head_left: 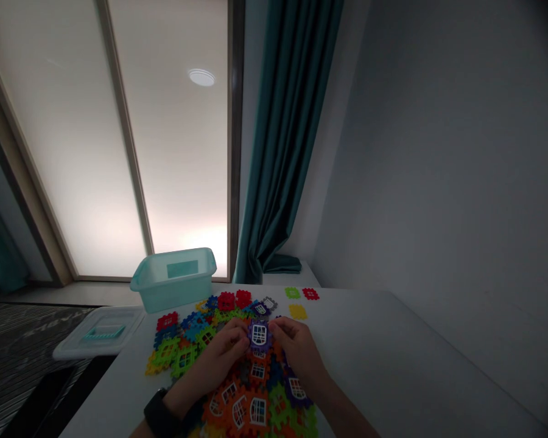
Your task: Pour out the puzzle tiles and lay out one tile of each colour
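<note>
Between my two hands, above the pile, is a purple interlocking plastic tile [259, 334] with a white window insert. My left hand [226, 350], with a black watch on its wrist, pinches the tile's left edge. Fingers of my right hand [296, 347] close on its right edge. Beneath them spreads a heap of notched tiles, among them orange tiles [238, 410], green tiles [184, 360] and another purple tile [296, 388], many with window inserts. My forearms hide part of the heap.
A translucent teal bin [173, 280] stands at the table's back left, with its lid [99, 331] to the left. A green tile [292, 292], a red tile [310, 294] and a yellow tile [298, 311] lie apart on the white table [393, 365]. Behind hangs a teal curtain [283, 152].
</note>
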Tool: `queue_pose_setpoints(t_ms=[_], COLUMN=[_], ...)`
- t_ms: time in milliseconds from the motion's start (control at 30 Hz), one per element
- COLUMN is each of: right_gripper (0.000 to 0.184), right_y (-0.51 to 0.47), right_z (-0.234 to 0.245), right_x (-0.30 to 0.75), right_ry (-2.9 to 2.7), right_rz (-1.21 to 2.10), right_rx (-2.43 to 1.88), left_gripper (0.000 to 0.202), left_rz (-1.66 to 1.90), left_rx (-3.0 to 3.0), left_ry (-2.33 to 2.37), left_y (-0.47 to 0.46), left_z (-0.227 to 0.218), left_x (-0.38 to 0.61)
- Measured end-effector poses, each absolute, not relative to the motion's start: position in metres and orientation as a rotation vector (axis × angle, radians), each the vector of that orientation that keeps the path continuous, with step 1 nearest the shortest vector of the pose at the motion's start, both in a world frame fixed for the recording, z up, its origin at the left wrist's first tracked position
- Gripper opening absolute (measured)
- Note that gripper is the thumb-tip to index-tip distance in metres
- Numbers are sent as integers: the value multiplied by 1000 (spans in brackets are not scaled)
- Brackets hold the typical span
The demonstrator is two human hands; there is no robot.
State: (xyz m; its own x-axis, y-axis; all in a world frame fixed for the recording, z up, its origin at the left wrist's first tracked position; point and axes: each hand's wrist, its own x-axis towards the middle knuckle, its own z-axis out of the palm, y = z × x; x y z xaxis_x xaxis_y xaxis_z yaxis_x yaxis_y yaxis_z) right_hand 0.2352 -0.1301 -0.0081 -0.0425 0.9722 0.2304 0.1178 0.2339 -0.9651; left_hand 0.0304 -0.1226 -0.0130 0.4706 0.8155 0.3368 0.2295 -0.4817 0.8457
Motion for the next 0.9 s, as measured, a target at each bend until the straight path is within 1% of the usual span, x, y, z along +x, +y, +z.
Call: queue_pose_setpoints(t_ms=[67, 200, 300, 433, 533, 667, 800, 900], right_gripper=[40, 28, 22, 20, 18, 28, 33, 39], right_y=[-131, -136, -140, -142, -144, -148, -148, -144], right_z=[-8, -12, -19, -25, -25, -22, -19, -18], right_x=[237, 241, 242, 243, 246, 249, 251, 256], right_ry=[-1505, -1782, -1970, -2061, -2066, -2099, -2129, -2164], right_rz=[862, 301, 102, 76, 186, 294, 284, 241], right_rx=[-1116, -972, -816, -822, -923, -1012, -1037, -1028], left_gripper=[41, 41, 36, 22, 29, 39, 41, 41], left_rz=[993, 1029, 1014, 1053, 1126, 1186, 1205, 1153], left_rx=[1973, 2017, 2060, 2145, 2237, 2326, 2369, 2406], left_ry=[889, 914, 908, 962, 1036, 1055, 1055, 1096], left_y=[-125, -127, -127, -124, -122, -119, -119, -119], left_z=[-10, -3, -2, -6, -11, -20, -26, -27], left_x=[30, 28, 27, 23, 20, 20, 26, 31])
